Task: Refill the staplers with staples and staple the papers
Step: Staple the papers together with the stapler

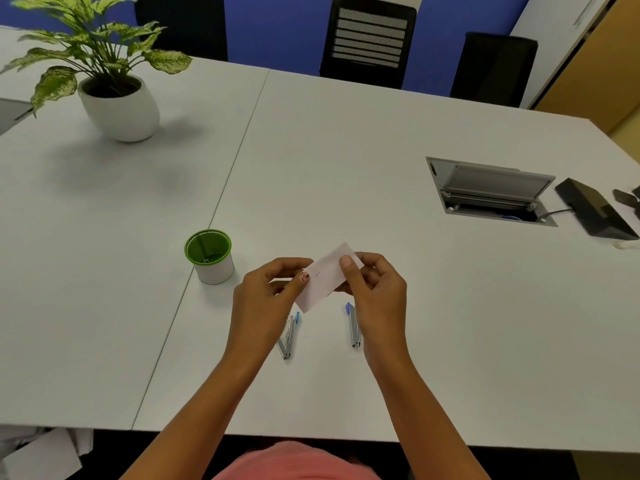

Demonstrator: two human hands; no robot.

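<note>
A green-rimmed cup point(209, 257) stands on the white worktop point(346, 150), left of my hands. My left hand point(266, 299) pinches the near-left end of the small paper point(325, 277); my right hand point(375, 289) clamps its far-right end. Below, two staplers point(289, 336) point(354, 327) lie near me on the worktop.

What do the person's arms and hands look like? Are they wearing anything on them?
Both arms are bare, with no sleeves showing as far as the picture's lower edge. The left hand and the right hand wear no gloves, rings or watch that I can see. One nail on the left hand's fingers has a small painted pattern.
</note>
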